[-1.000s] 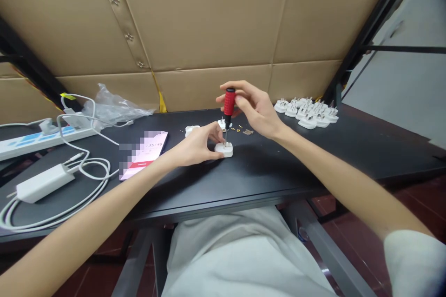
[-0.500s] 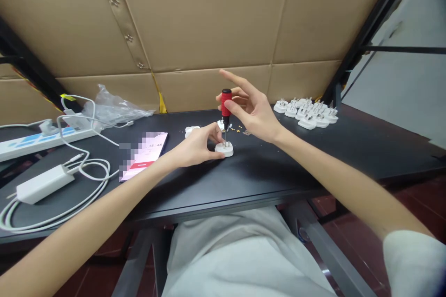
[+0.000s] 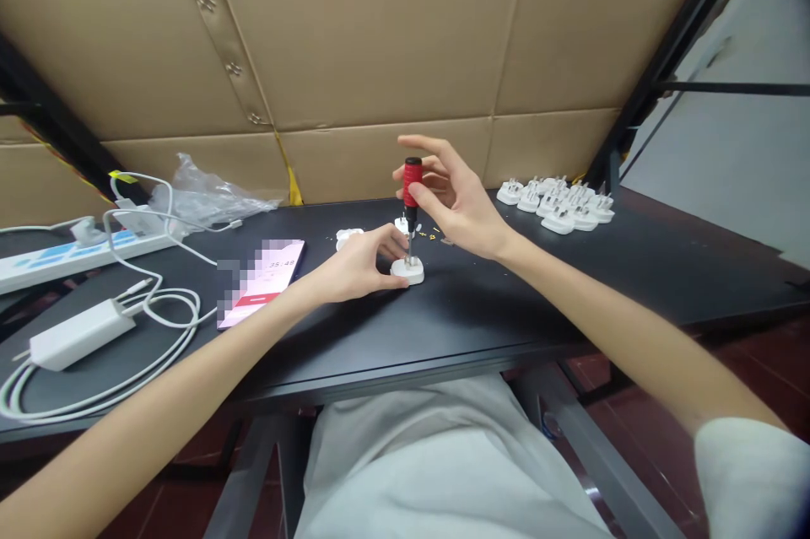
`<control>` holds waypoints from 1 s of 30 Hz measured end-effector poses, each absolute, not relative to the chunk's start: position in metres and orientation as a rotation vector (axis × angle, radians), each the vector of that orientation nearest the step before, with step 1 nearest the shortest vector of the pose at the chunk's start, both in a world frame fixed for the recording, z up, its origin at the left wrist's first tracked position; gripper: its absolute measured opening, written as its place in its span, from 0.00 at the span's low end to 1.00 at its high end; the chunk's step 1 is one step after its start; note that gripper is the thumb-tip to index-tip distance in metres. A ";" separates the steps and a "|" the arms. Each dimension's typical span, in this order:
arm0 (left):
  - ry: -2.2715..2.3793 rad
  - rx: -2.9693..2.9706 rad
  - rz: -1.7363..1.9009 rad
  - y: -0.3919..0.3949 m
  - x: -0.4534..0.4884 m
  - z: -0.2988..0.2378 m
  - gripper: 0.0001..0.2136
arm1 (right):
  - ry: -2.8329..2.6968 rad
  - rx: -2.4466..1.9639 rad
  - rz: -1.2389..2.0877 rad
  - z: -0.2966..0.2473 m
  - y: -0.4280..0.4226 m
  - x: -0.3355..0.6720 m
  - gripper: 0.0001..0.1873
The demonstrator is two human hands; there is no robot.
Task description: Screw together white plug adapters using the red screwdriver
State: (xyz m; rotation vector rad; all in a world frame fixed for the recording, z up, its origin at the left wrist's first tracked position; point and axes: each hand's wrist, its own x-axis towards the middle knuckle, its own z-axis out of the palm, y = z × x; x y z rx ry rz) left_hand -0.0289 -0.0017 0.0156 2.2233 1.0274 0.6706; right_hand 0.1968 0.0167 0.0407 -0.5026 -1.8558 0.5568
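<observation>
A screwdriver with a red handle (image 3: 412,183) stands upright, its steel shaft down in a white plug body (image 3: 407,272) on the black table (image 3: 481,303). My left hand (image 3: 358,265) is shut on that plug, its fingertips beside the shaft. My right hand (image 3: 452,202) is around the red handle, with the thumb in front and the fingers behind it. Just behind the plug lie small brass parts (image 3: 433,234) and a white plug piece (image 3: 402,225). Another white piece (image 3: 348,239) sits near my left fingers.
Several white plugs (image 3: 553,206) stand grouped at the back right of the table. To the left lie a phone with a pixelated screen (image 3: 259,283), a white charger (image 3: 72,335) with coiled cable, a power strip (image 3: 69,259) and a plastic bag (image 3: 208,191). Cardboard (image 3: 380,33) lines the far side.
My right fingers have closed in on the red handle from their wider spread. My left hand and the plug have stayed in place.
</observation>
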 end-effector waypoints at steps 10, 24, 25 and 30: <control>1.029 2.218 0.650 -0.003 -0.029 0.018 0.23 | -1.849 -0.602 0.338 0.040 0.014 0.195 0.22; 1.046 2.235 0.640 -0.003 -0.029 0.017 0.21 | -1.859 -0.615 0.367 0.035 0.017 0.195 0.30; 1.051 2.242 0.642 -0.003 -0.029 0.017 0.21 | -1.853 -0.605 0.404 0.035 0.018 0.195 0.32; 1.063 2.274 0.666 -0.002 -0.028 0.017 0.19 | -1.864 -0.523 0.559 0.036 0.016 0.196 0.25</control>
